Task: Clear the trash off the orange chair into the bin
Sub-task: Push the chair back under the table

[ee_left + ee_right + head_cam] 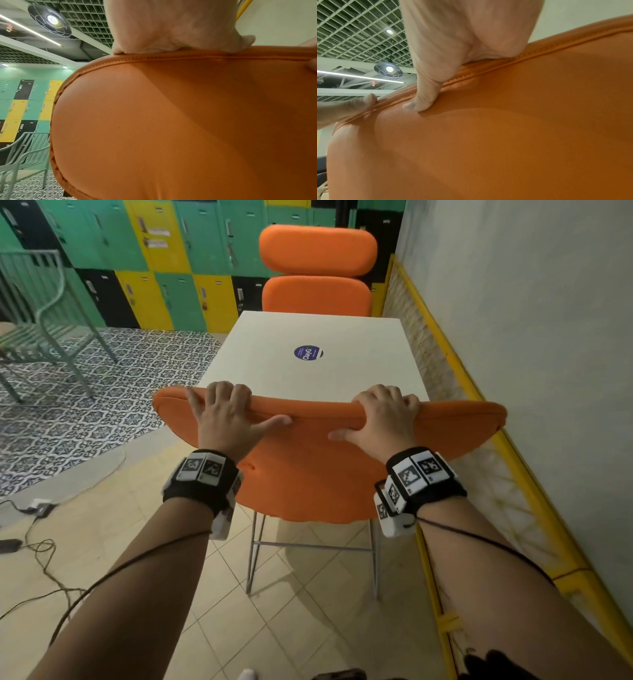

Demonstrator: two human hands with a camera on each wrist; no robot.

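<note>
An orange chair (308, 474) stands pushed in at a white table, its back toward me. Both hands hold the top edge of the backrest. My left hand (227, 414) grips it left of centre, fingers curled over the rim, thumb stretched along the back. My right hand (380, 414) grips it right of centre the same way. In the wrist views the orange backrest (171, 121) (488, 135) fills the picture, with the left hand (173, 29) and the right hand (453, 47) wrapped over the seam. The seat is hidden behind the backrest; no trash or bin shows.
A white table (274, 364) with a round purple sticker (307, 352) lies beyond the chair, and a second orange chair (317, 272) faces it. A wall with yellow trim (479, 392) runs close on the right. A green metal chair (44, 313), lockers and floor cables (37, 542) are left.
</note>
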